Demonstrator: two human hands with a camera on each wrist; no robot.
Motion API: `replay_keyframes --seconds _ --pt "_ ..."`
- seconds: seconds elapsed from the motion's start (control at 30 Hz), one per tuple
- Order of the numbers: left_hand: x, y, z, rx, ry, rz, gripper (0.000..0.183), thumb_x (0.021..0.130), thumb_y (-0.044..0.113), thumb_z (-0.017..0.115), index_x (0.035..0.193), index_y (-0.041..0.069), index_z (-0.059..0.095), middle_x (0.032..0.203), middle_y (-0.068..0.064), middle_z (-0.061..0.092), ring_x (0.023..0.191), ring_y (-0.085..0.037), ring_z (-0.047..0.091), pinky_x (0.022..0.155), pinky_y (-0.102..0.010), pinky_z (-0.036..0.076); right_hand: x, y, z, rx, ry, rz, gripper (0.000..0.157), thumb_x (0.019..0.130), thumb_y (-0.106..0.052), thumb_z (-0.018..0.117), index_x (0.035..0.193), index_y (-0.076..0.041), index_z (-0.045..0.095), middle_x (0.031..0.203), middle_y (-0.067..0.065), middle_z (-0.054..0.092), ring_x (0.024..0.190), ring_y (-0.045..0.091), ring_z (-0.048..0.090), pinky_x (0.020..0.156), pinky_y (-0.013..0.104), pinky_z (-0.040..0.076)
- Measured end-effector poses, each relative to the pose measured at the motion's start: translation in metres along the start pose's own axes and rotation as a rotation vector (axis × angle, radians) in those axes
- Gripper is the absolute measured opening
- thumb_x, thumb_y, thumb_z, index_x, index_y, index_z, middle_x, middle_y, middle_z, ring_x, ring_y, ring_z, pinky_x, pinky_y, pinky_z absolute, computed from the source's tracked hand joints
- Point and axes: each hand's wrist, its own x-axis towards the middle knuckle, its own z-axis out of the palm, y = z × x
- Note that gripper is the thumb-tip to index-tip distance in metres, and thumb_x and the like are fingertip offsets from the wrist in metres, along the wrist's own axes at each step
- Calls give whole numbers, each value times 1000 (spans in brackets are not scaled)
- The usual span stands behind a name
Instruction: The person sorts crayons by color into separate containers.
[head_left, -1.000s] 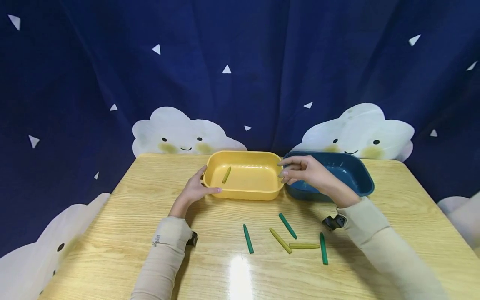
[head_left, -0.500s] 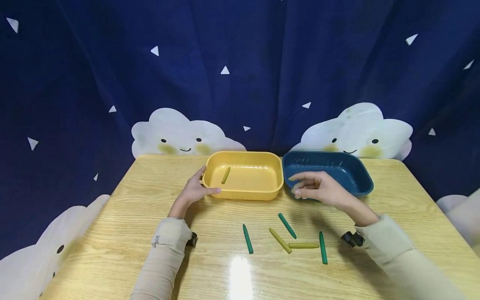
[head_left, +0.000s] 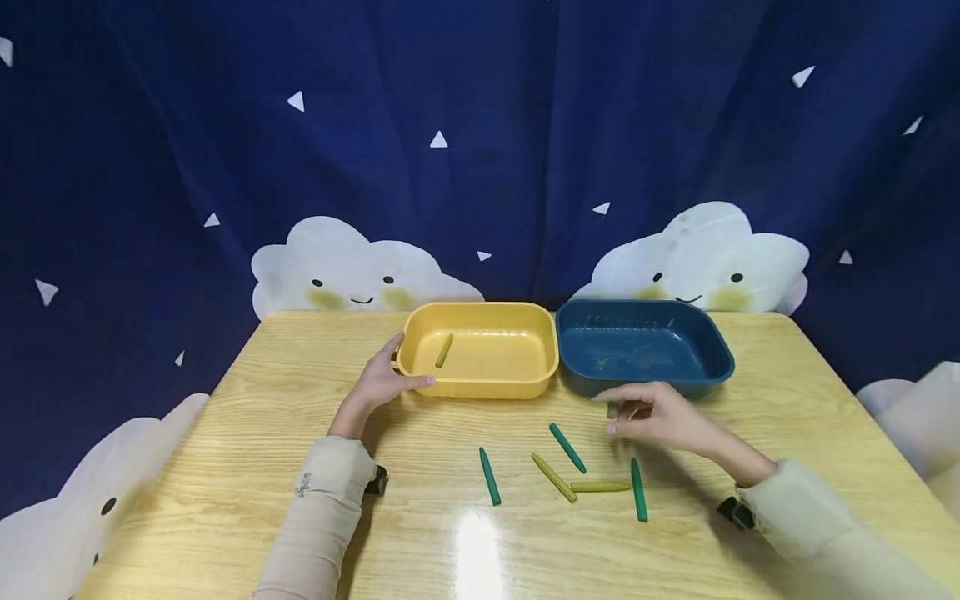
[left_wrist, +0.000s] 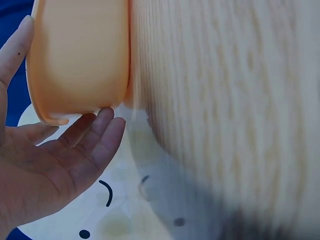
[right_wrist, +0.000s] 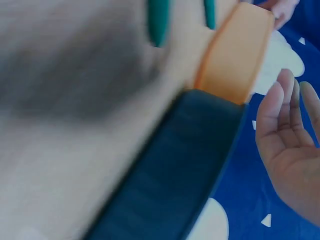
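Note:
A yellow plastic tray [head_left: 480, 388] stands at the back of the table, with one yellow crayon [head_left: 445, 350] lying inside it. My left hand [head_left: 381, 382] holds the tray's left end, thumb at the front rim and fingertips against the end wall, as the left wrist view shows. Just in front of the dark blue tray [head_left: 645, 384], my right hand [head_left: 663, 419] hovers above the table with loosely bent fingers and nothing in them. Below it lie a green crayon [head_left: 638, 490], another green crayon [head_left: 567, 448] and a yellow crayon [head_left: 601, 487].
Further left on the wooden table [head_left: 262, 500] are a slanted yellow crayon [head_left: 554, 477] and a green crayon [head_left: 489, 476]. The two trays stand side by side, touching or nearly so. Behind them hangs a dark blue curtain [head_left: 510, 150] with cloud prints.
My right hand has moved from the yellow tray's right edge, across the blue tray, toward me and to the right. The left hand stays at the yellow tray; the head view has shifted slightly.

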Motion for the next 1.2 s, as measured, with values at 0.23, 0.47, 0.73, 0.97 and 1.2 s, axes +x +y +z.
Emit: replay_keyframes --seconds 0.23,0.47,0.73,0.97,1.2 --pt "0 -1 -3 -3 11 5 101 71 18 79 145 1 12 131 -26 37 99 -33 54 87 -39 43 -17 14 7 -69 19 15 35 79 -15 71 109 2 63 81 4 62 67 7 55 56 26 47" --pt "-1 -3 -3 -8 1 -2 102 71 19 79 145 2 12 130 -25 38 96 -32 55 85 -38 44 -32 26 13 -96 13 -13 35 77 -15 73 106 3 64 79 5 58 65 8 51 55 25 46" --pt "0 -5 -2 -7 9 13 102 70 20 80 145 2 12 126 -25 42 94 -30 56 82 -37 45 -41 31 20 -85 -51 -41 22 73 -16 76 92 -6 70 76 2 55 61 16 42 52 22 38" --pt "0 -4 -1 -2 4 14 102 70 20 79 145 2 12 126 -25 41 93 -30 56 82 -37 45 -43 30 23 -86 -103 15 16 71 -19 78 83 -12 70 74 3 50 60 16 40 52 22 35" --pt "1 -3 0 -5 3 9 102 70 19 79 145 2 12 128 -25 39 100 -33 53 86 -39 42 -43 29 26 -88 -139 32 12 73 -15 76 82 -11 69 73 0 49 59 7 38 51 22 36"
